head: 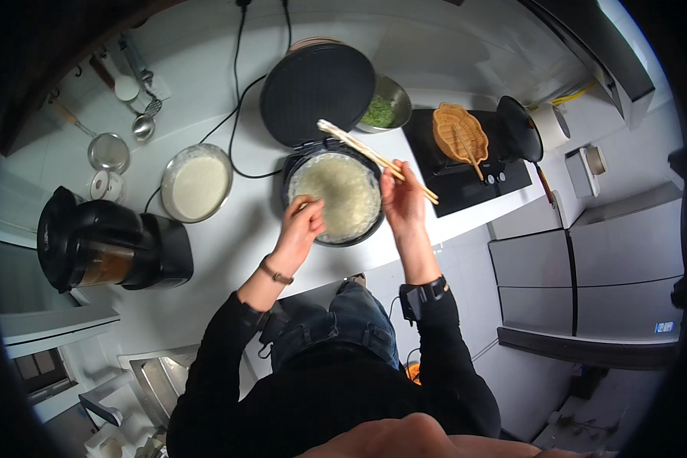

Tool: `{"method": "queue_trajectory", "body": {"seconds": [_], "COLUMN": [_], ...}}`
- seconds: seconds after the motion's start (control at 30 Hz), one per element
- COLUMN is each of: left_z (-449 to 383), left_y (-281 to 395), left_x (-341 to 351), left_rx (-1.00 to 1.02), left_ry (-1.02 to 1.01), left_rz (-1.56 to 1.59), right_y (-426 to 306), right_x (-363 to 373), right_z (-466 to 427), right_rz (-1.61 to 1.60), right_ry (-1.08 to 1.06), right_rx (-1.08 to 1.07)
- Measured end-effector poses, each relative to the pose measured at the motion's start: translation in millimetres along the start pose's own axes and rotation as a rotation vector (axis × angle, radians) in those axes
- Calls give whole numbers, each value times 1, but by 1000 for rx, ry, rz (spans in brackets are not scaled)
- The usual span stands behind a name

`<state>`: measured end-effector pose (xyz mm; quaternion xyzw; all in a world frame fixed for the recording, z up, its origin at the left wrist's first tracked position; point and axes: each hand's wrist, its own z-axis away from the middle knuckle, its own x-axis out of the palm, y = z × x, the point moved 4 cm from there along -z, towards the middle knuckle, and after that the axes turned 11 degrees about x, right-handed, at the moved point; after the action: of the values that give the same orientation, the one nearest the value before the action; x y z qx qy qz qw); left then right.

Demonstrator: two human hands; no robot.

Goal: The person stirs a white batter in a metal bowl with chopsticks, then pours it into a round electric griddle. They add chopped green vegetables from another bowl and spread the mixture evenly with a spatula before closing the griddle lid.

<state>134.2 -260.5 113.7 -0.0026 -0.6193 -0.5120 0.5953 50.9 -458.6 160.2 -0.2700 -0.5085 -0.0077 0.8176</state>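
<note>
My right hand (403, 197) holds a pair of wooden chopsticks (372, 154), whose pale, coated tips point up and to the left over the back of an electric griddle. My left hand (304, 222) is at the near left rim of the griddle (343, 245), its fingers curled together over the edge of a pale, wet layer of batter (349, 194). Whether those fingers pinch anything is too small to tell. The griddle's round dark lid (318, 91) stands raised behind. To the left, a metal bowl (197, 183) contains creamy batter.
Behind the lid's right side is a metal bowl (401, 111) of chopped greens. A woven basket (461, 131) with a wooden stick lies on the black cooktop (423, 131), beside a dark pan (518, 129). A black appliance (160, 252) occupies the counter's left. Black cords run behind the griddle; utensils hang on the wall.
</note>
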Motion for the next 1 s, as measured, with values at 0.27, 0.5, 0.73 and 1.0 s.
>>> {"method": "queue_trajectory", "body": {"seconds": [0.27,0.5,0.73,1.0], "left_z": [-198,-363,-374,-264], "left_y": [-176,-268,-255,-254], "left_x": [106,95,95,176], "left_rx": [-172,-17,249,198], "left_ry": [-7,420,412,328], "left_rz": [236,215,415,393], "right_y": [-165,-249,-255,-196], "right_x": [-43,-58,-34,2], "right_z": [39,4,-78,-80], "right_rz": [97,195,323,651], "right_ry": [54,6,8,-102], "right_rx": [-173,-174,-39,128]}}
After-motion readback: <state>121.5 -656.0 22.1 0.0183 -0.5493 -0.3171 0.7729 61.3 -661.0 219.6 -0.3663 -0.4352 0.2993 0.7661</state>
